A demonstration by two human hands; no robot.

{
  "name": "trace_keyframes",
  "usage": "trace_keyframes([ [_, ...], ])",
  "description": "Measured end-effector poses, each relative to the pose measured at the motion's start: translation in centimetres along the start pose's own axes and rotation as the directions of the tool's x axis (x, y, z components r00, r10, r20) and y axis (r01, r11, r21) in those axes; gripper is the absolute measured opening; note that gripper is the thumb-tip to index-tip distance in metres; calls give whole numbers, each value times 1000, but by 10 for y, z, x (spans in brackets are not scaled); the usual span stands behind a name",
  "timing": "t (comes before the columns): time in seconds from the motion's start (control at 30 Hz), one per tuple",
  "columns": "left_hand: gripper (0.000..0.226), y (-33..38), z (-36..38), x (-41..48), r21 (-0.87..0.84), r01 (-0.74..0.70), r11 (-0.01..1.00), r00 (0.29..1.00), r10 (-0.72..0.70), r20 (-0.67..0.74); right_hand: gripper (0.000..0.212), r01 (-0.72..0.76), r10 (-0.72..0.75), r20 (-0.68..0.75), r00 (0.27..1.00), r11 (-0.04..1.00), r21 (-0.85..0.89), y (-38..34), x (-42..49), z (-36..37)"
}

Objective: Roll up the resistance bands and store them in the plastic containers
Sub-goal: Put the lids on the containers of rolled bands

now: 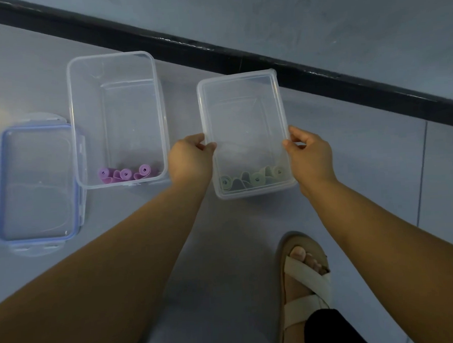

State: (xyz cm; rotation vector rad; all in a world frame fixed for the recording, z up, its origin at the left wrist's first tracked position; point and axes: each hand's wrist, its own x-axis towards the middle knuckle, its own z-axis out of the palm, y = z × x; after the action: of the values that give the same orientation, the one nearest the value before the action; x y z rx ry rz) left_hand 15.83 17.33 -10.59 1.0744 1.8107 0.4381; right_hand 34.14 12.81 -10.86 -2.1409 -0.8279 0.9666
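Pinch grips: my left hand (189, 159) and right hand (309, 151) hold the clear lid (243, 105) over the container (256, 192) of green bands (256, 180).

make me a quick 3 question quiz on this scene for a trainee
1. Pick one: what do the left hand and right hand hold? A) nothing B) the clear lid C) a band
2. True or false: the purple bands lie rolled in the left box, which has no lid on it.
3. Fill in: the right box holds ____ bands.

Key: 1 B; 2 true; 3 green, the green bands show through its wall.
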Motion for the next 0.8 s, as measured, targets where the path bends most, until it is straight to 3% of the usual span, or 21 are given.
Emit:
trace_keyframes([
  [0.33, 40, -1, -1, 4, -11, 4, 1000, 1000, -4, 6, 39, -122, 119, 30, 992, 981, 150, 3, 2, -2],
  [0.5, 43, 0, -4, -3, -56, 25, 998, 999, -23, 27, 47, -110, 94, 122, 988, 985, 131, 11, 0, -12],
  [0.6, 50, -7, -10, -16, -123, 101, 987, 993, -92, 79, 52, -217, 173, 228, 958, 958, 185, 24, -3, -22],
  [0.8, 34, -38, -14, -41, -292, 275, 916, 937, -186, 296, 21, -365, 249, 376, 892, 889, 277, 42, -17, -32],
])
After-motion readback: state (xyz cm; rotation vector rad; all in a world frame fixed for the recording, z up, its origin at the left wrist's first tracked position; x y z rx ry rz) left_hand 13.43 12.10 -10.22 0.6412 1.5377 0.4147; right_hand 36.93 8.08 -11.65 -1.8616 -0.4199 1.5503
